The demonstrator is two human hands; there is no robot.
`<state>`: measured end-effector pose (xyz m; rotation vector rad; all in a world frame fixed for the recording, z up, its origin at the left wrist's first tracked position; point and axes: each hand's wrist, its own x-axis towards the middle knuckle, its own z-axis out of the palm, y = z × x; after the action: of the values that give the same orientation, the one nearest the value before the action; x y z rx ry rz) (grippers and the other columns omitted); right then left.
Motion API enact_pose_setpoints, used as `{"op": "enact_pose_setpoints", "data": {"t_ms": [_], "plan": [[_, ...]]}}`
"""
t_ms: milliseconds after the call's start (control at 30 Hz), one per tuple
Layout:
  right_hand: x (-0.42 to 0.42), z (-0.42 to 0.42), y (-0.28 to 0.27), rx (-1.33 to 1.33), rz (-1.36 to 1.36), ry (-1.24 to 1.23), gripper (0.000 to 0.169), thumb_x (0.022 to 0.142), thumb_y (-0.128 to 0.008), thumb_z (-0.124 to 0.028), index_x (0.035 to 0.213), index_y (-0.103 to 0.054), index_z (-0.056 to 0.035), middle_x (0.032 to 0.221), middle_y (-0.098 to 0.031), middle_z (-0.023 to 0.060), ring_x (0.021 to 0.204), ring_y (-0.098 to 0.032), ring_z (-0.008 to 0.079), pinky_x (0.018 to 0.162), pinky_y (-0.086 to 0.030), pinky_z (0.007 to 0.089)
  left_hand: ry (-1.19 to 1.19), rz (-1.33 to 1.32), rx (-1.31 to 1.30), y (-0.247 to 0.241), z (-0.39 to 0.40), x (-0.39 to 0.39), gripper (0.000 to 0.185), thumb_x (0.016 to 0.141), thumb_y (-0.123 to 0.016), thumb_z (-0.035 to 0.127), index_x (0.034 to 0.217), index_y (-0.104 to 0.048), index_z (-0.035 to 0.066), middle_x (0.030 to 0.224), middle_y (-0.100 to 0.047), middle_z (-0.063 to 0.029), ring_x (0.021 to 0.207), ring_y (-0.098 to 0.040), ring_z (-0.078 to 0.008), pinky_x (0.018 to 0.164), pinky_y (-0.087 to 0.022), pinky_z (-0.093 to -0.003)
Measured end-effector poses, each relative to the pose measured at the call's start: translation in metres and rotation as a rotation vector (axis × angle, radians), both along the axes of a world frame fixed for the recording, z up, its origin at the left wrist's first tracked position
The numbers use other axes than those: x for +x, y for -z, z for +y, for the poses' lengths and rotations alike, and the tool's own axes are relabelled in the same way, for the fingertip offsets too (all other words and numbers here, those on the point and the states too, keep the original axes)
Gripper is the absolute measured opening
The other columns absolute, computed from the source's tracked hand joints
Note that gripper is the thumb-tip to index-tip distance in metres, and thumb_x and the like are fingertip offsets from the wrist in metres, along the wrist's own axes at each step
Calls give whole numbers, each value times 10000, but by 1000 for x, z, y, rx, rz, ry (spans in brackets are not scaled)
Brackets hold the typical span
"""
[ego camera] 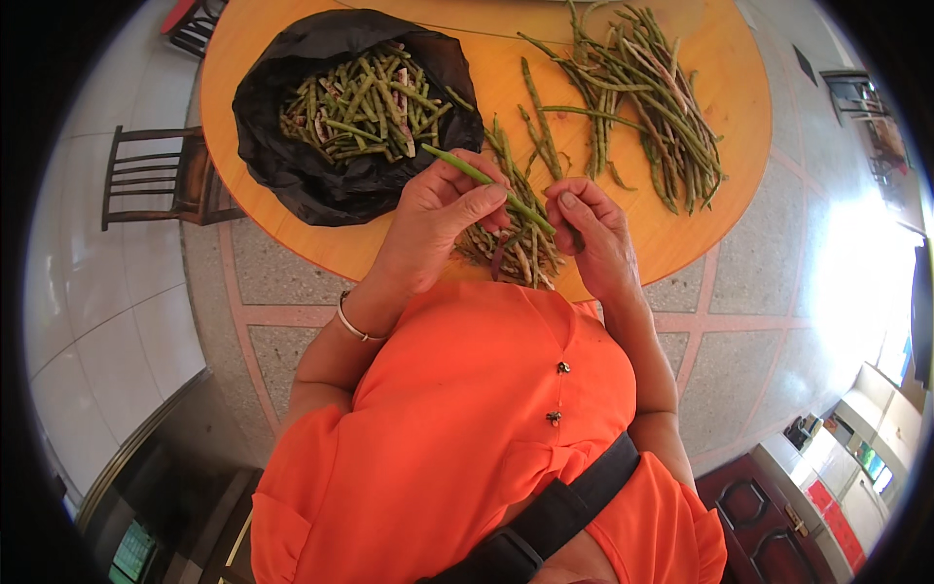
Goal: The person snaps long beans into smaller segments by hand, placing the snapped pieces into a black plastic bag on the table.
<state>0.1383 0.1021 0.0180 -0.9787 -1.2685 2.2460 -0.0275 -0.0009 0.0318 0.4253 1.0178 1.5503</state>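
A slender green bean pod (pixel 474 175) lies across the fingers of my left hand (pixel 449 212), pinned under the thumb. Its lower end reaches beside the curled fingers of my right hand (pixel 595 223). That hand's thumb and forefinger are pressed together; a small dark piece seems to show below them, but its hold is partly hidden. Beneath both hands, a pile of long bean pods and scraps (pixel 511 252) lies at the table's near edge. Up and to the left, a black plastic bag (pixel 284 175) with rolled-down sides holds many short bean pieces (pixel 365 102).
A large heap of long beans (pixel 657 109) covers the right side of the round wooden table (pixel 744 80). Two loose pods (pixel 538 124) lie between bag and heap. A wooden chair (pixel 149 175) stands to the left on the tiled floor (pixel 284 270).
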Motion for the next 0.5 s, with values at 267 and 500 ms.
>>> {"op": "enact_pose_setpoints", "data": {"t_ms": [267, 500], "plan": [[11, -13, 2, -327, 162, -65, 141, 857, -546, -139, 922, -577, -17, 613, -416, -54, 509, -326, 44, 469, -256, 184, -61, 12, -2, 7, 0, 1, 118, 832, -564, 35, 945, -528, 42, 905, -581, -64, 726, -570, -124, 644, -472, -248], [15, -16, 8, -367, 276, -9, 78, 855, -503, -70, 890, -565, -37, 584, -406, -43, 495, -320, 51, 468, -273, 187, -35, -69, -4, 4, 4, 9, 106, 836, -571, 61, 926, -524, 30, 860, -605, -63, 736, -602, -119, 665, -498, -218]]}}
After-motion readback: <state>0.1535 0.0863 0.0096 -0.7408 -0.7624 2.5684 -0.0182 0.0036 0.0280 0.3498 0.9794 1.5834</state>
